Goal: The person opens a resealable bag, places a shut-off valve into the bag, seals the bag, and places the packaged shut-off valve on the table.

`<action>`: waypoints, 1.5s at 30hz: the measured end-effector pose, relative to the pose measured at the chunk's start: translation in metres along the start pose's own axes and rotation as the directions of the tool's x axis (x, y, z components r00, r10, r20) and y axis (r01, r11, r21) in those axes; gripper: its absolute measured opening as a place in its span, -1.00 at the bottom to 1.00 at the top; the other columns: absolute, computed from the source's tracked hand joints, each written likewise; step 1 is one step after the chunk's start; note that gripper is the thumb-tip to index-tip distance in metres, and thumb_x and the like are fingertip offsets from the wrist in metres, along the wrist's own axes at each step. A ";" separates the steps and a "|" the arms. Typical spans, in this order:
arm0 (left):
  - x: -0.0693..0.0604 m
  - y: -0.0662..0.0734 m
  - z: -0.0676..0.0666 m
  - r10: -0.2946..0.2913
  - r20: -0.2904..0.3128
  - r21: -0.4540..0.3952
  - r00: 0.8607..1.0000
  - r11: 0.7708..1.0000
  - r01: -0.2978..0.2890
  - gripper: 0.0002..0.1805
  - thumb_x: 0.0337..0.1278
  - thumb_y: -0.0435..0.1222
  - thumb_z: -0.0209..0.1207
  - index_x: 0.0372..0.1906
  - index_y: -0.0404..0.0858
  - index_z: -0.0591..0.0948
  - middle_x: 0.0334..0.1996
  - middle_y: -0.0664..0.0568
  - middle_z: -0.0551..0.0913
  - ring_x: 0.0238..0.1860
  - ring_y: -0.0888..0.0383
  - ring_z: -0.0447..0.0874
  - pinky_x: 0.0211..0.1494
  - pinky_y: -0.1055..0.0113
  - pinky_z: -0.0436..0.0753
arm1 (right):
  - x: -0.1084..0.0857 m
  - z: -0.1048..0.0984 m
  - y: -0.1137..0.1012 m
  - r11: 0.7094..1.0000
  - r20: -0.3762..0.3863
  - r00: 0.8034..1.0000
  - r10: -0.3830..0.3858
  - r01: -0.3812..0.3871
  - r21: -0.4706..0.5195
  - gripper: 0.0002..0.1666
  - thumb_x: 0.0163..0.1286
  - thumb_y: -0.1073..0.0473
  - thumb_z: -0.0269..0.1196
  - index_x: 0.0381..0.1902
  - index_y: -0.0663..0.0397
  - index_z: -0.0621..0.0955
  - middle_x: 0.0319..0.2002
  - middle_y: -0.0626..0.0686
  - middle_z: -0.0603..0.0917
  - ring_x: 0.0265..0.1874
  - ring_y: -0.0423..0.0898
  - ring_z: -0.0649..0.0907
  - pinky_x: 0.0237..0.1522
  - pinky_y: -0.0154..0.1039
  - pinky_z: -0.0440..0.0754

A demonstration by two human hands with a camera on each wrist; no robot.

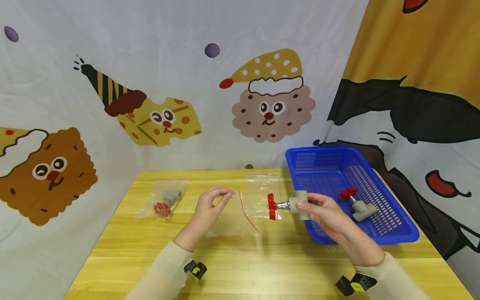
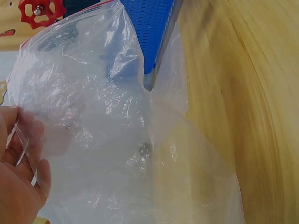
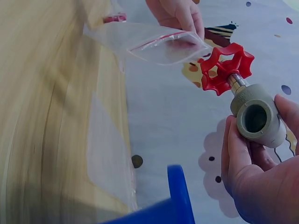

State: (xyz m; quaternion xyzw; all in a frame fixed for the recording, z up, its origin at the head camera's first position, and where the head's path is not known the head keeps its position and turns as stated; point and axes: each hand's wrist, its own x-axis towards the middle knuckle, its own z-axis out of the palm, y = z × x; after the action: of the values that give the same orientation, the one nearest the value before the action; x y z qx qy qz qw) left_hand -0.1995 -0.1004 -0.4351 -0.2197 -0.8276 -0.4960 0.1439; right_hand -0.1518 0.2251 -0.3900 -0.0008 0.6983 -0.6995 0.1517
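My left hand [image 1: 211,208] pinches the edge of a clear zip bag [image 2: 93,121], which has a red line along its mouth. In the right wrist view that mouth gapes slightly toward the valve. My right hand [image 1: 330,214] grips the grey body of a valve [image 1: 298,205] between thumb and fingers. Its red handwheel [image 3: 227,69] points left, at the bag, and stands apart from it. One round socket of the valve faces the right wrist camera. I see nothing inside the held bag in the head view.
A blue basket [image 1: 318,233] stands at the right with another red-handled valve [image 1: 361,208] inside. Behind the held bag another clear bag [image 1: 262,183] lies flat on the wooden table [image 1: 240,266]. At the left lies a bag [image 1: 153,198] containing a valve.
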 end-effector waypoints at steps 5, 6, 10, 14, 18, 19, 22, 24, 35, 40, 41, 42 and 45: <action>0.000 0.000 0.001 -0.001 -0.001 -0.014 1.000 1.000 0.001 -0.78 0.27 -0.17 0.13 -0.19 -0.18 0.70 -0.22 0.15 0.68 -0.15 0.20 0.63 -0.11 0.29 0.62 | 0.002 0.008 0.002 1.000 -0.004 1.000 -0.017 0.017 -0.006 -0.29 0.32 0.18 0.24 0.27 0.51 0.27 -0.19 -0.17 0.64 -0.19 -0.24 0.62 -0.11 -0.33 0.58; 0.000 0.001 0.002 -0.004 -0.002 -0.020 1.000 1.000 0.004 -0.79 0.26 -0.18 0.13 -0.19 -0.18 0.70 -0.21 0.13 0.68 -0.14 0.18 0.63 -0.12 0.29 0.62 | 0.002 0.010 0.002 1.000 -0.007 1.000 -0.016 0.016 -0.003 -0.29 0.32 0.19 0.24 0.27 0.51 0.27 -0.19 -0.17 0.64 -0.19 -0.24 0.62 -0.11 -0.33 0.59; 0.000 0.008 0.001 -0.008 -0.005 -0.020 1.000 1.000 0.007 -0.83 0.26 -0.22 0.14 -0.20 -0.15 0.70 -0.22 0.10 0.68 -0.15 0.17 0.63 -0.13 0.30 0.62 | 0.005 0.014 0.004 1.000 -0.009 1.000 -0.011 0.011 0.002 -0.31 0.31 0.20 0.25 0.26 0.49 0.29 -0.20 -0.16 0.64 -0.19 -0.22 0.62 -0.12 -0.31 0.58; 0.001 0.003 0.002 0.002 -0.006 -0.007 1.000 1.000 -0.002 -0.85 0.26 -0.19 0.14 -0.21 -0.07 0.69 -0.22 0.16 0.67 -0.15 0.22 0.63 -0.15 0.33 0.62 | 0.007 0.018 0.006 1.000 -0.008 1.000 -0.007 0.007 0.008 -0.35 0.29 0.21 0.26 0.23 0.48 0.34 -0.22 -0.16 0.65 -0.21 -0.21 0.62 -0.14 -0.32 0.57; 0.001 0.003 0.002 0.006 -0.007 -0.005 1.000 1.000 -0.006 -0.86 0.26 -0.20 0.15 -0.21 -0.07 0.69 -0.23 0.15 0.67 -0.15 0.22 0.63 -0.14 0.33 0.62 | 0.010 0.022 0.009 1.000 -0.004 1.000 -0.010 0.010 0.015 -0.37 0.28 0.23 0.26 0.21 0.50 0.36 -0.24 -0.15 0.66 -0.23 -0.21 0.63 -0.15 -0.32 0.59; 0.001 0.003 0.002 0.007 -0.008 -0.004 1.000 1.000 -0.007 -0.86 0.25 -0.20 0.15 -0.21 -0.08 0.70 -0.23 0.15 0.67 -0.15 0.22 0.63 -0.14 0.33 0.62 | 0.011 0.023 0.009 1.000 -0.002 1.000 -0.011 0.011 0.013 -0.36 0.28 0.23 0.26 0.21 0.50 0.35 -0.24 -0.15 0.66 -0.23 -0.22 0.63 -0.15 -0.32 0.59; 0.001 0.003 0.003 0.015 -0.006 -0.008 1.000 1.000 -0.016 -0.86 0.26 -0.21 0.15 -0.21 -0.09 0.70 -0.23 0.14 0.68 -0.16 0.21 0.62 -0.14 0.33 0.62 | 0.013 0.026 0.010 1.000 0.010 1.000 -0.013 0.013 0.007 -0.35 0.29 0.22 0.26 0.22 0.52 0.34 -0.23 -0.14 0.66 -0.23 -0.22 0.63 -0.15 -0.32 0.59; 0.002 0.004 0.003 0.019 -0.002 -0.012 1.000 1.000 -0.019 -0.85 0.26 -0.21 0.14 -0.21 -0.10 0.69 -0.22 0.14 0.68 -0.16 0.21 0.62 -0.13 0.33 0.62 | 0.014 0.027 0.011 1.000 0.023 1.000 -0.015 0.015 0.003 -0.35 0.30 0.22 0.25 0.22 0.53 0.34 -0.22 -0.14 0.66 -0.22 -0.22 0.63 -0.14 -0.32 0.59; 0.002 0.006 0.005 0.052 0.044 0.008 0.998 0.999 -0.052 -0.82 0.28 -0.23 0.11 -0.21 -0.16 0.70 -0.22 0.13 0.68 -0.13 0.20 0.64 -0.02 0.28 0.64 | 0.024 0.033 0.012 0.999 0.054 0.999 -0.010 0.013 -0.052 -0.34 0.35 0.18 0.20 0.27 0.47 0.31 -0.03 0.06 0.65 -0.16 -0.19 0.63 0.00 -0.25 0.54; 0.002 0.008 0.005 0.050 0.074 0.016 0.996 0.999 -0.051 -0.81 0.29 -0.20 0.08 -0.21 -0.12 0.70 -0.23 0.15 0.67 -0.14 0.22 0.64 -0.03 0.32 0.64 | 0.029 0.034 0.010 0.994 0.007 1.000 -0.009 0.009 -0.112 -0.36 0.35 0.12 0.22 0.27 0.39 0.37 0.04 0.13 0.62 -0.12 -0.17 0.60 0.10 -0.14 0.46; 0.002 0.007 0.005 0.047 0.079 0.016 0.996 0.999 -0.049 -0.81 0.30 -0.20 0.08 -0.21 -0.11 0.70 -0.23 0.16 0.67 -0.14 0.23 0.64 -0.03 0.32 0.64 | 0.030 0.035 0.010 0.992 -0.005 1.000 -0.015 0.014 -0.122 -0.36 0.34 0.11 0.23 0.26 0.37 0.38 0.04 0.13 0.62 -0.12 -0.17 0.59 0.09 -0.14 0.45; 0.002 0.007 0.005 0.042 0.084 0.014 0.996 0.999 -0.044 -0.81 0.29 -0.19 0.08 -0.21 -0.10 0.70 -0.23 0.17 0.67 -0.14 0.24 0.64 -0.03 0.32 0.64 | 0.031 0.035 0.009 0.991 -0.017 1.000 -0.025 0.022 -0.135 -0.37 0.33 0.11 0.24 0.25 0.36 0.40 0.02 0.13 0.63 -0.12 -0.17 0.59 0.08 -0.15 0.45; 0.002 0.008 0.005 0.034 0.095 0.010 0.995 0.999 -0.036 -0.82 0.29 -0.20 0.09 -0.21 -0.08 0.69 -0.23 0.19 0.66 -0.14 0.25 0.64 -0.03 0.33 0.64 | 0.033 0.038 0.009 0.985 -0.045 0.996 -0.078 0.070 -0.158 -0.40 0.30 0.16 0.26 0.22 0.38 0.43 -0.03 0.12 0.64 -0.15 -0.19 0.59 0.01 -0.22 0.50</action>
State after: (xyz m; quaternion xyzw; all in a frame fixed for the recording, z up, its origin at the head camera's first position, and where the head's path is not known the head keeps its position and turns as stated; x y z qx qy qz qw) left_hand -0.1970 -0.0924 -0.4308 -0.2566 -0.8325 -0.4775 0.1143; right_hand -0.1733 0.1815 -0.4044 -0.0206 0.7542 -0.6476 0.1071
